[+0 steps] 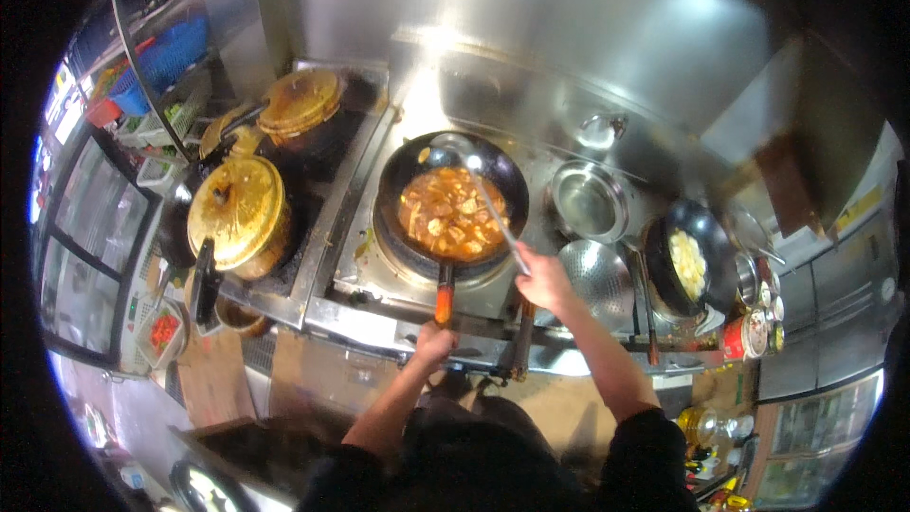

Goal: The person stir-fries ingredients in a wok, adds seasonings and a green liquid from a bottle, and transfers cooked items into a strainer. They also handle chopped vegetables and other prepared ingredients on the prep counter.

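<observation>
Stainless-steel wall (559, 0) behind a commercial cooktop (355, 270), bent at the edges by the wide lens. At the middle of the cooktop, a black wok (514, 180), open side up, with reddish-brown stew (450, 213) and paler chunks covering the bottom. Below, left hand (436, 343) with fingers curled together, clamped on the wok handle (445, 292), probably to keep the wok from sliding. To the right, right hand (547, 282) with fingers wrapped around a long metal ladle (497, 216), slanting up and left to the wok's far inner side; gripped near the back end, likely for reach and distance from the heat. Exact placing of each finger too small to tell. On the left, a large lidded pot (239, 213) and a smaller lidded pot (300, 102), contents hidden; lower down, a pale tub (177, 353) of chopped red pieces (163, 330). Right of the wok, a steel pot (622, 218) of clear-looking liquid, a perforated strainer (597, 283) just in front, and a second dark wok (718, 251) with pale pieces (688, 264), apparently for easy reach.
</observation>
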Demonstrator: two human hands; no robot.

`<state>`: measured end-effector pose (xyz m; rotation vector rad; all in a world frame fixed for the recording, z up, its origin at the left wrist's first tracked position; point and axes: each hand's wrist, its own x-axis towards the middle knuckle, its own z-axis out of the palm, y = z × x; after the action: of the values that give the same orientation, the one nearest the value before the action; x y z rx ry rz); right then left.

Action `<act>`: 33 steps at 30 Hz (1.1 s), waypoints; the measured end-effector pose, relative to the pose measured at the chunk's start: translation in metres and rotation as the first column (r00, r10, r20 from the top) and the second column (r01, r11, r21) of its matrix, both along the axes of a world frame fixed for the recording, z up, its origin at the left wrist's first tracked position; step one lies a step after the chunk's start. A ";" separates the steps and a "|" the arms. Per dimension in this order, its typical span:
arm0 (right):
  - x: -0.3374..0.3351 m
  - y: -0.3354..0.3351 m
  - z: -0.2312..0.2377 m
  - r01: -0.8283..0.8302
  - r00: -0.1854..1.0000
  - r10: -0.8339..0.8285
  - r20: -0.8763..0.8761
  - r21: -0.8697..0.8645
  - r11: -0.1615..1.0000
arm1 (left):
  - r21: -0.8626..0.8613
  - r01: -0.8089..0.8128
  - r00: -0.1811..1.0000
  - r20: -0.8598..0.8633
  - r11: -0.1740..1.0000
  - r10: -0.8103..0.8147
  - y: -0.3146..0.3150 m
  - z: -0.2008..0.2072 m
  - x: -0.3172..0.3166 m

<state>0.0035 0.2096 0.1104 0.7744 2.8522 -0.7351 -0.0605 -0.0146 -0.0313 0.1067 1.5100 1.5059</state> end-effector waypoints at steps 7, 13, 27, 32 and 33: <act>-0.020 -0.007 -0.011 -0.246 0.902 0.163 0.399 0.166 0.955 | -0.066 -0.086 0.996 0.025 0.994 0.088 0.002 -0.012 0.000; 0.060 0.029 -0.023 0.054 0.997 -0.041 -0.072 0.181 0.982 | -0.022 -0.069 0.996 -0.059 0.997 0.068 0.005 -0.012 0.010; 0.178 0.189 -0.069 0.365 0.731 -0.677 -0.080 -0.793 0.488 | -0.293 -0.303 0.875 -0.463 0.907 0.143 -0.050 0.018 0.085; 0.199 0.206 -0.081 0.148 0.632 -0.760 0.153 -0.986 -0.076 | -0.536 -0.025 0.921 -0.340 0.844 -0.188 -0.127 -0.060 0.164; 0.207 0.207 -0.082 0.066 0.603 -0.764 0.231 -0.968 -0.241 | -0.528 0.020 0.934 -0.292 0.849 -0.204 -0.116 -0.040 0.182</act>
<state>0.2104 0.4165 0.0282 1.3405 0.9434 -2.9569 0.1211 -0.1310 -0.0710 0.1375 2.1059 0.9677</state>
